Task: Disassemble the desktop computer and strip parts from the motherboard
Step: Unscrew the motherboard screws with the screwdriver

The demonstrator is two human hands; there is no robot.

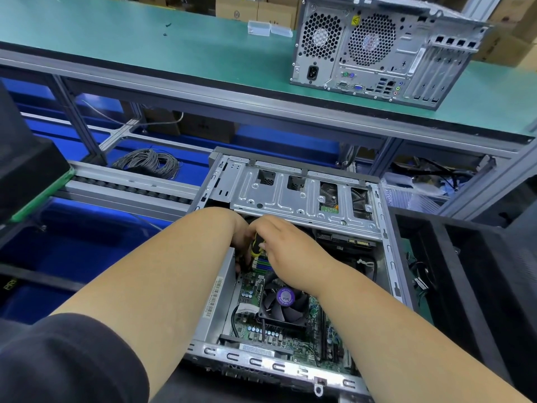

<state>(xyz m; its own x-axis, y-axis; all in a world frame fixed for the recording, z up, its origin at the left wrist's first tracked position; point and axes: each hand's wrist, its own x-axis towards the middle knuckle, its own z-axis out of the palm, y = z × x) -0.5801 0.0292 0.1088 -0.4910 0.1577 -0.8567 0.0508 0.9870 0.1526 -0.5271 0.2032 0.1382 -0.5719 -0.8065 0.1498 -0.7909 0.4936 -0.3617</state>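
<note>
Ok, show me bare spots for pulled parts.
The green bench is bare left of the second computer tower. Inside the open case it is crowded: both hands, left hand and right hand, above the CPU fan.

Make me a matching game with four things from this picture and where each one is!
Things:
1. closed computer tower
2. cooling fan
3. coil of grey cable
4. yellow-and-black tool

Places:
A. between the left hand and right hand
B. on the green bench
C. on the motherboard
D. left of the open case

Pairs: 1-B, 2-C, 3-D, 4-A
</note>
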